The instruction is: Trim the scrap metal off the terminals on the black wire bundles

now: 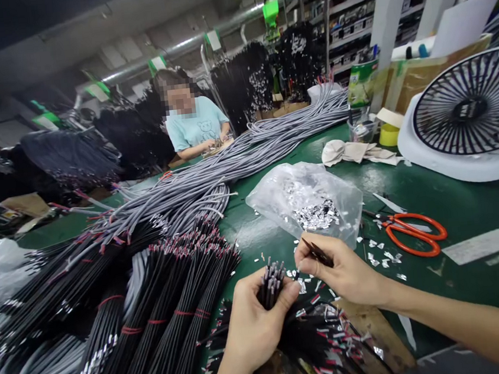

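Observation:
My left hand is wrapped round a bundle of thin black cables, whose pale grey ends stick up above the fingers. Just to its right, my right hand has dark tweezers tucked in its grip. Thumb and forefinger are pinched together near the cable ends; anything tiny between them cannot be made out. Below both hands lies a heap of black cables with red and white wire ends. Beyond them, a clear plastic bag holds many small shiny metal foil pieces.
Orange-handled scissors and a paper strip lie to the right, by loose foil pieces. A fan stands behind. Tied black cable bundles fill the left; long grey cables cross the green table. A person sits opposite.

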Motion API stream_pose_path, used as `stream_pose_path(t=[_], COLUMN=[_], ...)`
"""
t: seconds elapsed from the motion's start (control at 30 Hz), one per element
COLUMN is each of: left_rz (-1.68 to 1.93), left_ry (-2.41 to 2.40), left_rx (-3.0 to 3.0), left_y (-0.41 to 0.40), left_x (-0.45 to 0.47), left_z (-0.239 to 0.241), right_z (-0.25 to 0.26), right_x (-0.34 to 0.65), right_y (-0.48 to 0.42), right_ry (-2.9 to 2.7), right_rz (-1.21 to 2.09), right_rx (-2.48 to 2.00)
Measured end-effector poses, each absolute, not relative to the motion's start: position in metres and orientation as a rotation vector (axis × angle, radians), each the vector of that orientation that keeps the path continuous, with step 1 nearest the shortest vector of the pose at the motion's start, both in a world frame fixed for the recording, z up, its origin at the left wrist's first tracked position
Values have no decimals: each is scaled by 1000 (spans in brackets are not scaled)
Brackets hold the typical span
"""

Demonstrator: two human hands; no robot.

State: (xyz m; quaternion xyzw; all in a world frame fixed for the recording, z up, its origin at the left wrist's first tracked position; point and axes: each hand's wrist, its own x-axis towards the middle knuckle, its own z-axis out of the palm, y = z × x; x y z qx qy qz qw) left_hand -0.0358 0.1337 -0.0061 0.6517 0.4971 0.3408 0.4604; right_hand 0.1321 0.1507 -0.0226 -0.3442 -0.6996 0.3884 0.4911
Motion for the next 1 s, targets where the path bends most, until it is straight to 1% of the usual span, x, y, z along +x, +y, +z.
stream_pose_path(t=[0.27,0.47,0.53,0.63,0.67,0.7,0.73,0.83,0.9,0.93,1.0], left_rz=[953,925,933,958,949,928,902,850,864,873,878], left_ry=[1325,1285,1319,1329,1308,1285,1266,1236,1227,1224,1232], left_rx=[1660,1640,1623,1589,1584,1585,1589,1599,1595,1593,1591], left_y=[138,137,138,140,141,141,141,140,139,138,137], left_x=[-35,-33,-32,-31,-31,-32,-32,-32,-32,-32,-32], left_z=[-9,-6,-5,-5,-5,-6,-7,-7,-7,-6,-6], right_z=[-19,-20,-22,-24,-24,-24,-24,-21,-20,-19,-16], right_x=[132,132,131,130,129,129,129,130,133,135,142], right_y=[149,149,150,151,151,151,150,147,148,150,155], right_ry=[-1688,-1627,-1542,-1397,-1401,-1450,-1532,-1753,-1768,-1734,-1602], right_rz=[964,973,1126,1567,1635,1604,1468,765,431,343,296], right_rx=[-926,-929,-922,-856,-834,-829,-842,-912,-937,-960,-1050])
